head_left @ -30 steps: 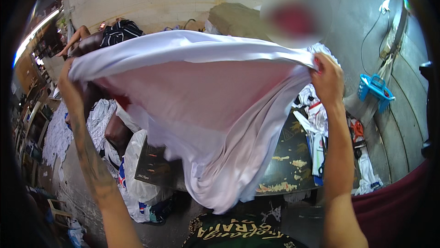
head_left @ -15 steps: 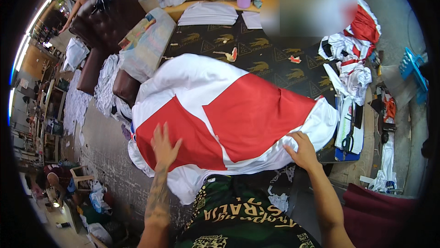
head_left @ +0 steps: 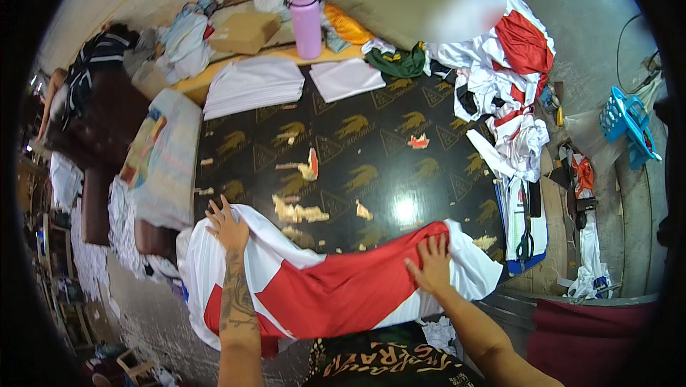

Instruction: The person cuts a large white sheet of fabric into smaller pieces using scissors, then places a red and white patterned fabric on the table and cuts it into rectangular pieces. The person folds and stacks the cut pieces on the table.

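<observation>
Cloth (head_left: 343, 290): along the near edge of the surface (head_left: 350, 126) | we rest our left hand (head_left: 229, 228) on it, surface's near-left, fingers wide | our right hand (head_left: 431, 267) on it, surface's near-right, fingers spread

1. On the worktop (head_left: 346, 190), you can make out one gold word repeated beneath reptile-shaped gold emblems (head_left: 352, 127), scattered from the far edge toward the near edge.
2. Among those emblems you see thin-lined triangle signs (head_left: 329, 150); the marks inside them are too small to read.
3. Past the worktop's near edge, your dark shirt (head_left: 400, 335) carries large gold lettering (head_left: 364, 365), part flowing script, part block capitals.
4. Your left forearm (head_left: 241, 344) bears a short line of dark script (head_left: 240, 323).
</observation>
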The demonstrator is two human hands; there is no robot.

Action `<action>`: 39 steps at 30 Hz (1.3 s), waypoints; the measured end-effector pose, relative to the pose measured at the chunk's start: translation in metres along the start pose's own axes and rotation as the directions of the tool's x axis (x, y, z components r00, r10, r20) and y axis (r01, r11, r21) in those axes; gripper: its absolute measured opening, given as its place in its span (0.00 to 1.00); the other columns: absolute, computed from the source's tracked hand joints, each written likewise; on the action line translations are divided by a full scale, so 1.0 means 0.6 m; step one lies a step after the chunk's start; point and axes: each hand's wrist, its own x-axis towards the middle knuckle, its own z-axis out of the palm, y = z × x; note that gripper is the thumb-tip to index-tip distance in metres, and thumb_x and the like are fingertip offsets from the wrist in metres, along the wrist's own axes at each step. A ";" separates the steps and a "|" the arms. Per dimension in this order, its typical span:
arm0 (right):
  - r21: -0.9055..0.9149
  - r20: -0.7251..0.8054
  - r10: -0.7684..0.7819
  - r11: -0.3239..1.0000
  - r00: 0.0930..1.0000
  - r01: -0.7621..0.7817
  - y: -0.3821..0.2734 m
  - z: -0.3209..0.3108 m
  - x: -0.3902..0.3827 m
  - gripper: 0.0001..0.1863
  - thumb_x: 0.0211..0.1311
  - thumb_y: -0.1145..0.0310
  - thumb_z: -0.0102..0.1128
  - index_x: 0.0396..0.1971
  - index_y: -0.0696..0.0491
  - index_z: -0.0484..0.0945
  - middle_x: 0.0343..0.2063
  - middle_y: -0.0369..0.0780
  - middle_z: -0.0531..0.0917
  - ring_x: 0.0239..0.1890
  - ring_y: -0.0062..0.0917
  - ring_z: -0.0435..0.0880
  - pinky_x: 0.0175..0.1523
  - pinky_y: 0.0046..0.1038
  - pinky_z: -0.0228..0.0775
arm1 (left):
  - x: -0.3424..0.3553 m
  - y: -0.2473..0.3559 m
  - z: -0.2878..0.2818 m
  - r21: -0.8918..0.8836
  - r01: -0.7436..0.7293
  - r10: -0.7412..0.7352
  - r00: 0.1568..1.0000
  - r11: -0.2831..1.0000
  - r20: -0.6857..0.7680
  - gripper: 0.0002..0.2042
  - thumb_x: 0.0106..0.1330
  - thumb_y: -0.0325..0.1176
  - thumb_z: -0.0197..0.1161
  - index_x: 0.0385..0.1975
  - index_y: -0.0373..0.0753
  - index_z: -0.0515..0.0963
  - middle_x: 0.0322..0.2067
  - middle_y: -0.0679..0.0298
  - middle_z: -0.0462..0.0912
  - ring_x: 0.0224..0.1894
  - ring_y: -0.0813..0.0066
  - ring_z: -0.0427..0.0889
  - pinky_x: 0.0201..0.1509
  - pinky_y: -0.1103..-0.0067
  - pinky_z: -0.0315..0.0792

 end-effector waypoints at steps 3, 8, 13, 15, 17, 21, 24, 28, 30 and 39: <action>0.001 -0.215 0.000 1.000 0.977 0.000 0.015 -0.006 0.094 0.43 0.73 0.40 0.59 0.81 0.44 0.63 0.84 0.47 0.54 0.84 0.57 0.46 0.83 0.66 0.32 | 0.140 0.179 0.016 -0.289 -0.242 0.121 0.917 0.926 -0.380 0.34 0.59 0.32 0.69 0.70 0.37 0.73 0.68 0.47 0.75 0.71 0.43 0.71 0.76 0.50 0.62; -0.069 -0.140 0.059 0.995 0.988 -0.069 -0.009 0.004 0.139 0.48 0.69 0.31 0.56 0.82 0.41 0.62 0.84 0.49 0.52 0.84 0.62 0.45 0.82 0.69 0.26 | 0.301 0.548 0.071 -0.635 0.053 0.088 0.978 0.771 0.188 0.39 0.67 0.55 0.73 0.66 0.28 0.73 0.61 0.39 0.79 0.67 0.41 0.76 0.72 0.57 0.71; -0.044 -0.096 0.073 0.996 0.993 -0.078 -0.028 -0.001 0.148 0.48 0.66 0.30 0.59 0.80 0.40 0.66 0.83 0.50 0.55 0.83 0.63 0.47 0.81 0.72 0.27 | 0.463 0.731 0.168 -0.323 0.321 -0.190 0.906 0.890 0.377 0.40 0.60 0.63 0.76 0.60 0.34 0.75 0.59 0.51 0.84 0.64 0.52 0.82 0.68 0.56 0.74; -0.022 -0.050 0.117 0.993 0.992 -0.118 -0.026 -0.008 0.151 0.48 0.65 0.29 0.59 0.80 0.39 0.67 0.83 0.50 0.55 0.83 0.64 0.47 0.80 0.73 0.27 | 0.475 0.765 0.184 -0.352 0.038 0.091 0.936 0.935 0.341 0.28 0.64 0.46 0.70 0.57 0.32 0.77 0.56 0.45 0.84 0.62 0.44 0.83 0.65 0.55 0.76; -0.060 -0.042 0.120 0.991 0.992 -0.123 -0.020 -0.011 0.152 0.48 0.66 0.29 0.58 0.81 0.36 0.64 0.83 0.49 0.56 0.83 0.63 0.48 0.80 0.74 0.30 | 0.437 0.805 0.179 -0.721 -0.138 0.319 0.940 0.679 0.120 0.17 0.68 0.29 0.65 0.54 0.30 0.78 0.53 0.40 0.84 0.59 0.37 0.83 0.62 0.55 0.78; -0.035 -0.024 0.121 0.992 0.992 -0.122 -0.016 -0.006 0.144 0.48 0.66 0.28 0.56 0.82 0.34 0.62 0.83 0.48 0.54 0.83 0.63 0.47 0.79 0.75 0.31 | 0.252 0.941 0.108 -0.897 0.420 0.570 0.774 -0.137 0.275 0.26 0.67 0.19 0.59 0.67 0.30 0.70 0.60 0.51 0.81 0.62 0.56 0.83 0.67 0.64 0.76; -0.035 -0.082 0.107 0.993 0.991 -0.111 -0.018 -0.005 0.143 0.47 0.68 0.28 0.54 0.83 0.33 0.60 0.84 0.45 0.53 0.83 0.62 0.47 0.79 0.75 0.33 | 0.130 1.085 0.027 -0.672 0.663 0.760 0.609 -0.331 0.227 0.31 0.66 0.16 0.60 0.72 0.33 0.64 0.65 0.55 0.76 0.67 0.62 0.78 0.73 0.66 0.72; -0.038 -0.040 0.112 0.993 0.993 -0.113 -0.017 -0.022 0.145 0.47 0.71 0.29 0.52 0.84 0.34 0.56 0.85 0.44 0.50 0.84 0.57 0.48 0.80 0.73 0.34 | 0.052 1.231 -0.057 -0.588 0.748 0.888 0.447 -0.307 0.105 0.41 0.68 0.24 0.68 0.80 0.37 0.55 0.70 0.50 0.72 0.72 0.57 0.74 0.77 0.64 0.67; -0.017 -0.101 0.097 0.995 0.990 -0.099 -0.015 -0.029 0.140 0.47 0.71 0.30 0.52 0.84 0.35 0.56 0.85 0.44 0.51 0.84 0.58 0.48 0.80 0.73 0.35 | 0.034 1.233 -0.069 -0.827 0.540 0.886 0.448 -0.160 0.121 0.44 0.69 0.30 0.73 0.82 0.39 0.53 0.73 0.48 0.70 0.75 0.55 0.71 0.78 0.62 0.64; 0.083 -0.212 0.014 0.997 0.977 0.004 0.003 0.015 0.127 0.45 0.72 0.35 0.53 0.83 0.40 0.59 0.85 0.44 0.53 0.85 0.58 0.46 0.82 0.69 0.30 | -0.120 0.384 -0.020 -0.477 -0.387 0.412 0.909 0.789 -0.057 0.37 0.78 0.50 0.61 0.82 0.40 0.59 0.81 0.45 0.57 0.84 0.41 0.51 0.84 0.48 0.44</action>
